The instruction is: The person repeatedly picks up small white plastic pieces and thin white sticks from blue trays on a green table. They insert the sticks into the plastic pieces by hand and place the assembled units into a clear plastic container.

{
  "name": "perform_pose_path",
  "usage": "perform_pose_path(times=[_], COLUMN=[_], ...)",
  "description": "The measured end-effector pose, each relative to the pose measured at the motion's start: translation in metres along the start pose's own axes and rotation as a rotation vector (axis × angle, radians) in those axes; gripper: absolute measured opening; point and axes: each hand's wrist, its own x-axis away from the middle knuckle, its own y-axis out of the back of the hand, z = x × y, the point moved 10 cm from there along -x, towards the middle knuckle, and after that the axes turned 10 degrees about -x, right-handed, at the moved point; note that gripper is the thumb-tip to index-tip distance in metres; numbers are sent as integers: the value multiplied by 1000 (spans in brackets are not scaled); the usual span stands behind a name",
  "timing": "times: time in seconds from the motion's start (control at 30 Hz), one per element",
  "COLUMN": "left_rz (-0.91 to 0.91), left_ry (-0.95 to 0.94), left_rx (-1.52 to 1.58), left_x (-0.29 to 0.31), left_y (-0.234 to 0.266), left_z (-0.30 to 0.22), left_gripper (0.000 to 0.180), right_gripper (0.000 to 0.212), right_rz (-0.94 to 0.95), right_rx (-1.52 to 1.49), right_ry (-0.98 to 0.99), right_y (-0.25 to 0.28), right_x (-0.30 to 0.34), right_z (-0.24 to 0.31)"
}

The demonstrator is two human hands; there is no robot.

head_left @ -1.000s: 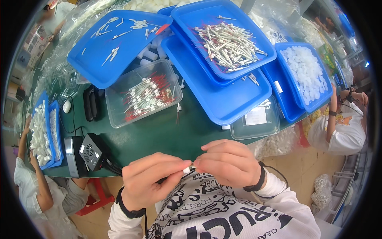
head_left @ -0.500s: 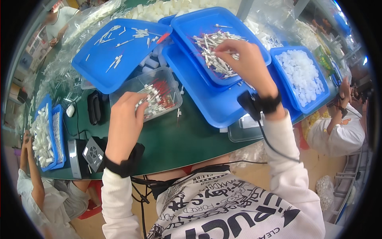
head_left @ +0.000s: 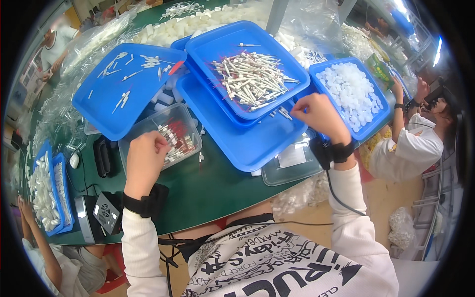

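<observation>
My left hand (head_left: 147,159) hovers at the near left of a clear plastic box (head_left: 141,129), its thumb and fingers pinched together; what lies between them is too small to make out. Small white parts with red wires (head_left: 179,142) fill the box's right side. My right hand (head_left: 319,115) is beside the near right edge of the upper blue tray (head_left: 208,47), fingertips close together, and whatever they hold cannot be made out. A heap of thin white sticks with red wires (head_left: 252,76) lies in that tray. Below it, a larger blue tray (head_left: 247,156) holds a few loose sticks (head_left: 283,113).
Another blue tray (head_left: 106,99) with scattered sticks tilts at the left. Translucent white pieces (head_left: 349,91) fill a tray at the right. A black case (head_left: 103,156) and a fan-vented box (head_left: 107,213) stand on the green table (head_left: 193,198). Co-workers (head_left: 405,148) sit on both sides.
My right hand has left the stick heap and moved right, past the tray's edge. My left hand stays by the clear box, fingers still pinched. The whole view has shifted slightly.
</observation>
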Motion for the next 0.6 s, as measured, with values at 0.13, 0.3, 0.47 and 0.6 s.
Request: perform_pose_path(times=[0.13, 0.3, 0.47, 0.6], left_rz=[-213, -214, -152, -29], left_ry=[-8, 150, 246, 275], left_rx=[20, 772, 1203, 1300], left_x=[4, 26, 67, 87], left_y=[30, 52, 64, 50], left_z=[-6, -1, -23, -39], left_gripper=[11, 8, 8, 13], right_gripper=[12, 8, 8, 12], right_rz=[-89, -177, -296, -182], right_rx=[135, 196, 228, -279], right_ry=[31, 91, 186, 230], right_y=[-28, -37, -11, -10], right_x=[-2, 1, 25, 63], right_z=[-17, -8, 17, 88])
